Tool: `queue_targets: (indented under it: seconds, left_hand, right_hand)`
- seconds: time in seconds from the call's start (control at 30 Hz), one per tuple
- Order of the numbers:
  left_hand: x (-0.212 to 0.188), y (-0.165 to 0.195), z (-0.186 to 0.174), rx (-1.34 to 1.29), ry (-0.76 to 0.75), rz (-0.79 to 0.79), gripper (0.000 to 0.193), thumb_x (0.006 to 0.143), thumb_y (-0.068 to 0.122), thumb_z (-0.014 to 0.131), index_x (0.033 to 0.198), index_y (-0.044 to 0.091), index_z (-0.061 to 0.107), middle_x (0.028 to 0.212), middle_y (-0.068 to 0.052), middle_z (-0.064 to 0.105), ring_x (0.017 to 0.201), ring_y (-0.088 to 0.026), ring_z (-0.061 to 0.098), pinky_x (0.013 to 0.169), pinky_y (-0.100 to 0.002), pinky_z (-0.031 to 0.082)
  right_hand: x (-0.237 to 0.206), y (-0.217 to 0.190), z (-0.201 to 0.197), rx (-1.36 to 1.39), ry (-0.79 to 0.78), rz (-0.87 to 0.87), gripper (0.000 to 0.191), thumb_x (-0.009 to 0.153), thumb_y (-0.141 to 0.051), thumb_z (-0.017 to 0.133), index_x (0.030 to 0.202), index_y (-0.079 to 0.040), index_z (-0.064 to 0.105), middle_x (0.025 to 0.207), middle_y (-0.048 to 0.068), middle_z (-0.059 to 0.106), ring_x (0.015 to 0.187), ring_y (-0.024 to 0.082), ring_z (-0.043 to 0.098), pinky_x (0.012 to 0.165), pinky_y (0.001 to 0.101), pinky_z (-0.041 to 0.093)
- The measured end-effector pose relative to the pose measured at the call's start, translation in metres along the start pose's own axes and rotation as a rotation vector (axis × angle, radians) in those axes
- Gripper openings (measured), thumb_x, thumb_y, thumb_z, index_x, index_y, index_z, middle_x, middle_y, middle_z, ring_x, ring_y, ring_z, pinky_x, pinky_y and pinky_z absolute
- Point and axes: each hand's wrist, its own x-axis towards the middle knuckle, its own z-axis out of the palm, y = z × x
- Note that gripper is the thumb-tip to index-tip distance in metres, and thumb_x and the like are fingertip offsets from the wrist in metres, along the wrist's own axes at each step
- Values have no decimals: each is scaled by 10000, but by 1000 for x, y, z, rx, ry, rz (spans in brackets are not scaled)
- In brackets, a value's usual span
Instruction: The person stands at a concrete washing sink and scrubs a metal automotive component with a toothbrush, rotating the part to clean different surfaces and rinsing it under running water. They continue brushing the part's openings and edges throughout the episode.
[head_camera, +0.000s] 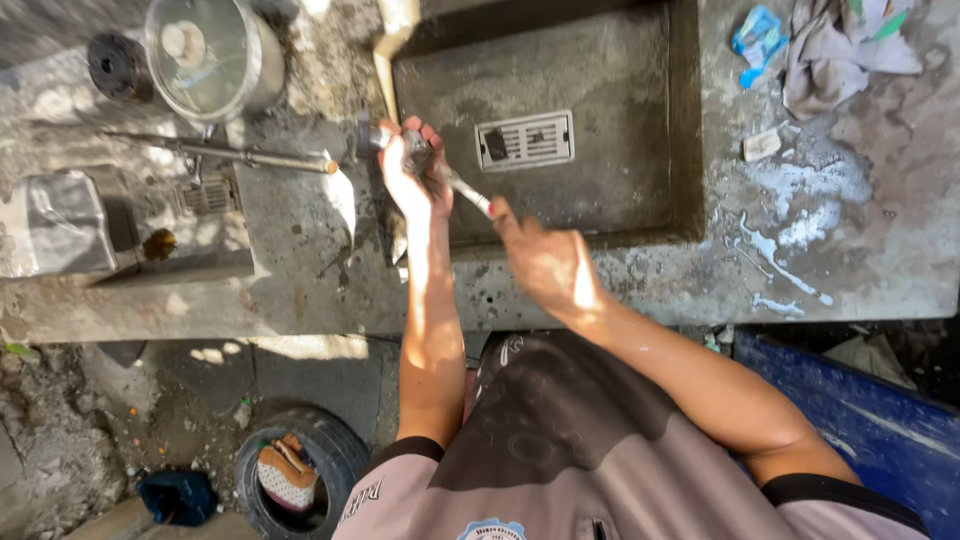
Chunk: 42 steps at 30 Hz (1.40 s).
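Head view, left hand: the left hand (412, 170) is raised over the near left corner of the concrete sink (680, 120), fingers curled tight around a small dark metal part (418, 152).
Head view, right hand: the right hand (548, 262) is closed on the handle of a thin brush (466, 190); the head of the brush touches the metal part in the left hand.
Metal part: held in the air just above the sink's left edge, partly hidden by the fingers, so its exact shape cannot be told.
Sink: a shallow grey concrete basin with a white slotted drain grate (525, 140) in its floor, beyond both hands.
Counter: rough, stained concrete counter (300, 290) runs left and right of the sink, with white streaks on the right part.
Left of the hands: a long metal rod (225, 152) lies on the counter, its tip near the left hand; behind it stands a round steel pot (215, 55) with a lid, and a black cap (115, 65) beside that.
Far left: a grey metal box (55, 222) sits on the counter.
Upper right: a crumpled grey rag (840, 45) and a blue wrapper (757, 40) lie well apart from the hands.
Ground: a tyre (295, 470) with a patterned cloth inside lies below the counter, a blue panel (860, 420) at right.
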Motion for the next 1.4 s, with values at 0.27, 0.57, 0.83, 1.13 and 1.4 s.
queue_targets:
  seconds: [0.27, 0.57, 0.83, 1.13, 1.4]
  left_hand:
    - [-12, -13, -14, -80, -118, -16, 191, 905, 108, 686, 1044, 110, 555, 1008, -117, 685, 931, -268, 677, 872, -393, 592]
    - [-15, -13, -14, -33, -74, 95, 201, 838, 61, 734, 1011, 84, 635, 1004, -89, 683, 994, -286, 687, 952, -426, 585]
    - [-11, -13, -11, -76, -50, 75, 186, 838, 54, 711, 985, 85, 601, 997, -98, 679, 963, -285, 681, 897, -410, 587]
    - [-12, -13, -12, -148, -18, 26, 172, 913, 44, 677, 1061, 90, 602, 1009, -88, 679, 968, -282, 668, 868, -395, 588]
    - [-23, -6, -3, 42, -168, 88, 159, 922, 47, 675, 1055, 76, 594, 1042, -100, 689, 1037, -289, 688, 947, -434, 589]
  right_hand:
    - [6, -3, -3, -80, 129, 1, 417, 1033, -204, 625, 1416, -43, 600, 660, 80, 635, 391, 162, 553, 354, 349, 460]
    - [14, -8, 36, 25, 98, -22, 478, 966, -64, 592, 1442, -25, 569, 693, 105, 632, 471, 208, 624, 429, 355, 513]
    - [19, -12, 25, -44, 29, 28, 513, 921, -89, 598, 1432, -42, 582, 720, 93, 653, 532, 269, 668, 465, 392, 534]
    - [26, -10, 28, -57, 93, 25, 476, 969, -173, 627, 1434, -85, 581, 692, 72, 615, 477, 226, 627, 464, 370, 518]
    - [22, -6, 15, -186, 147, 44, 572, 901, -95, 631, 1472, -93, 592, 754, 43, 616, 561, 186, 663, 460, 329, 512]
